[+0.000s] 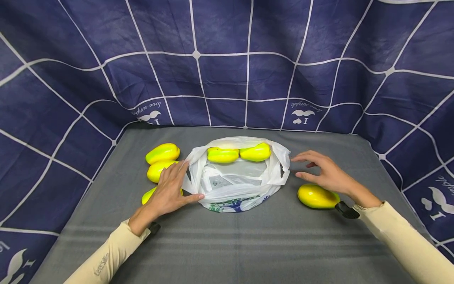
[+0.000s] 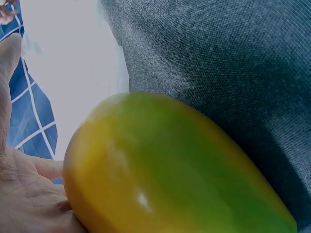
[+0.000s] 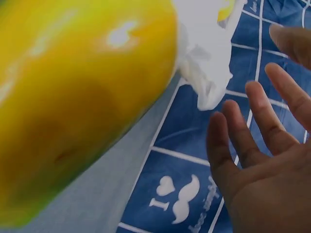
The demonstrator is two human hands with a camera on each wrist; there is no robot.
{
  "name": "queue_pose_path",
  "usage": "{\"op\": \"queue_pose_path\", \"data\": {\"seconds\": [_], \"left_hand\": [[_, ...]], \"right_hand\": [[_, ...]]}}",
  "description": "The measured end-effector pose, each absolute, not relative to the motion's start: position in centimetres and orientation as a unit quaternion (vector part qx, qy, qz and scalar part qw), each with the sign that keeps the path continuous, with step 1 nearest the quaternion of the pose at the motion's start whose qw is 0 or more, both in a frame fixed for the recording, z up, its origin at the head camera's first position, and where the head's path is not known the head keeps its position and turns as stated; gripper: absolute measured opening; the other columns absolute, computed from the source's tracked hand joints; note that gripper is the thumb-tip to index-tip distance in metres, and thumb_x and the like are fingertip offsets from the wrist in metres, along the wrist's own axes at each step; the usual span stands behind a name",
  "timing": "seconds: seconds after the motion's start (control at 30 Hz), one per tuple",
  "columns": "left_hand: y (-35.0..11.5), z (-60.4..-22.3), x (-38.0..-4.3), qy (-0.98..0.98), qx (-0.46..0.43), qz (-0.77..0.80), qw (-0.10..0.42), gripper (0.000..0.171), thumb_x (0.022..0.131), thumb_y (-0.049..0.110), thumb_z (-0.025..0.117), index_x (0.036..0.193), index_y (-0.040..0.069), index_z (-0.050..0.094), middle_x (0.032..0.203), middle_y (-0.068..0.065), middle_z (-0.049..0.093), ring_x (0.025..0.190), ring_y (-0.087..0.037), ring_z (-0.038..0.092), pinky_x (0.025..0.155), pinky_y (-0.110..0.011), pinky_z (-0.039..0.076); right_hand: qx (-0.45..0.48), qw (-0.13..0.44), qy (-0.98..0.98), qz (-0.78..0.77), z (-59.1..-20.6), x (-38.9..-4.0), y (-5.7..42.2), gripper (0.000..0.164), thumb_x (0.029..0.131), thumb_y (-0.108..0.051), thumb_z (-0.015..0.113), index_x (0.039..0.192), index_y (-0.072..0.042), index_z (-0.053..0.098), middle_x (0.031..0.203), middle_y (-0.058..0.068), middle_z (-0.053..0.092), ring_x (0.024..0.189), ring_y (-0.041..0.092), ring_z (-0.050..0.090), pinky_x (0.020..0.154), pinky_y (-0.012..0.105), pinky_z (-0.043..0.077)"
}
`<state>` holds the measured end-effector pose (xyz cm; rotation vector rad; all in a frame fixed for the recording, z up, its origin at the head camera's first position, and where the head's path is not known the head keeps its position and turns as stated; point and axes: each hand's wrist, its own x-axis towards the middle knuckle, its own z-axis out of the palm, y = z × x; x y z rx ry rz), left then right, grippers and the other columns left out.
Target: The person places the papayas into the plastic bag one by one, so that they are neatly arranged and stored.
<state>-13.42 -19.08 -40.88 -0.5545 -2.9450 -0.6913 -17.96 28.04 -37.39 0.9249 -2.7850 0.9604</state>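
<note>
Flanking a white plastic bag [image 1: 230,194], the left hand [image 1: 168,192] and right hand [image 1: 330,172] both have loosely extended fingers that grip nothing. At the left, the thumb overlaps the bag's near edge in the head view, though firm contact cannot be judged; at the right, the fingertips sit just beside the bag's handle. The left wrist view fills with a smooth, glossy fruit [image 2: 170,170], yellow blending into green and tapering at one end, close by the palm, while from above the hand covers much of the front left fruit [image 1: 148,195]. The right wrist view shows that hand's spread fingers, and the head view a yellow fruit [image 1: 317,196] just below its palm. Inside the thin, crinkled bag, two fruits [image 1: 222,155] lie end to end along the far side; two more [image 1: 162,153] rest beyond the left fingers. Under everything spreads woven grey cloth [image 1: 234,240], backed by a creased blue curtain [image 1: 223,75] with white lines.
</note>
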Motion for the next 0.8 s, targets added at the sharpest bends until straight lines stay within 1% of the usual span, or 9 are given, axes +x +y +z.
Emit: {"op": "queue_pose_path", "data": {"seconds": [0.13, 0.2, 0.27, 0.5, 0.67, 0.8], "left_hand": [[-19.1, -40.8, -13.5, -0.956, -0.185, -0.226, 0.040, 0.109, 0.078, 0.052, 0.080, 0.154, -0.005, 0.028, 0.156, -0.028, 0.032, 0.144, -0.047, 0.027, 0.117, -0.064, 0.015], [-19.1, -40.8, -13.5, -0.955, -0.186, -0.226, 0.043, 0.108, 0.078, 0.051, 0.080, 0.154, -0.006, 0.028, 0.156, -0.029, 0.032, 0.144, -0.047, 0.028, 0.117, -0.064, 0.015], [-19.1, -40.8, -13.6, -0.955, -0.186, -0.227, 0.044, 0.108, 0.078, 0.051, 0.080, 0.154, -0.006, 0.028, 0.156, -0.029, 0.032, 0.144, -0.047, 0.028, 0.117, -0.063, 0.016], [-19.2, -40.9, -13.5, -0.956, -0.180, -0.228, 0.038, 0.107, 0.079, 0.049, 0.080, 0.154, -0.006, 0.027, 0.157, -0.029, 0.030, 0.145, -0.047, 0.026, 0.117, -0.063, 0.015], [-19.1, -40.9, -13.5, -0.956, -0.181, -0.229, 0.038, 0.106, 0.079, 0.049, 0.080, 0.154, -0.006, 0.027, 0.158, -0.028, 0.029, 0.145, -0.048, 0.026, 0.117, -0.064, 0.015], [-19.1, -40.9, -13.5, -0.955, -0.182, -0.229, 0.042, 0.106, 0.080, 0.049, 0.079, 0.154, -0.006, 0.028, 0.158, -0.028, 0.030, 0.145, -0.048, 0.026, 0.117, -0.064, 0.015]], "right_hand": [[0.323, 0.008, -0.897, 0.303, -37.6, -17.2, 29.2, 0.047, 0.086, -0.015, 0.081, 0.129, -0.019, 0.065, 0.131, -0.002, 0.062, 0.117, 0.003, 0.055, 0.090, 0.026, 0.053], [0.338, -0.005, -0.894, 0.293, -37.6, -16.9, 29.6, 0.048, 0.086, -0.016, 0.080, 0.131, -0.021, 0.064, 0.132, -0.002, 0.060, 0.117, 0.001, 0.054, 0.091, 0.027, 0.053], [0.350, -0.013, -0.891, 0.289, -37.6, -16.6, 29.9, 0.048, 0.086, -0.017, 0.080, 0.131, -0.022, 0.064, 0.133, -0.002, 0.060, 0.118, 0.002, 0.054, 0.092, 0.027, 0.052], [0.365, -0.024, -0.885, 0.289, -37.7, -15.7, 30.8, 0.050, 0.084, -0.016, 0.082, 0.130, -0.024, 0.064, 0.134, -0.004, 0.058, 0.120, 0.001, 0.054, 0.095, 0.023, 0.049], [0.362, -0.031, -0.887, 0.285, -38.2, -15.3, 31.6, 0.051, 0.083, -0.017, 0.083, 0.131, -0.025, 0.064, 0.134, -0.001, 0.059, 0.122, -0.001, 0.051, 0.093, 0.025, 0.051], [0.349, -0.043, -0.890, 0.289, -38.6, -15.0, 32.1, 0.053, 0.082, -0.020, 0.084, 0.131, -0.026, 0.064, 0.135, 0.000, 0.059, 0.124, -0.003, 0.049, 0.097, 0.014, 0.044]]}}
